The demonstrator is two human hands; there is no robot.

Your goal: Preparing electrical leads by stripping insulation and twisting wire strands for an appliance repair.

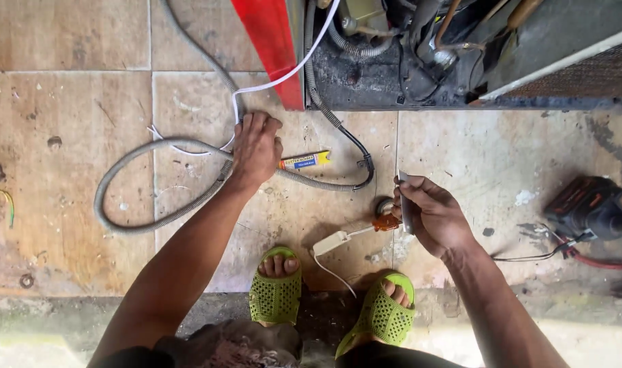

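The fingers of the left hand (255, 148), near the middle of the frame, were curled down and pressed together on the tiled floor (65, 136), resting on a yellow and blue tube (305, 161) whose free end stuck out to the right of the knuckles. Whether they truly clamped the tube cannot be told. A grey corrugated hose (130, 225) looped under that hand and out to the left, and a thin white cable (283, 71) ran from beside the fingers up to the top of the frame.

Right of centre, the right hand (430, 215) had its fingers closed around a slim grey metal tool (405, 208), held nearly upright. Just left of it lay a small orange part (386, 222) and a white plug (330, 242) on the floor.

Below, two feet in green sandals (275, 294) stood on the tiles. The open back of an appliance (420, 61) with a red panel (270, 41) filled the upper right, and a dark power tool (590, 208) lay at the right edge.
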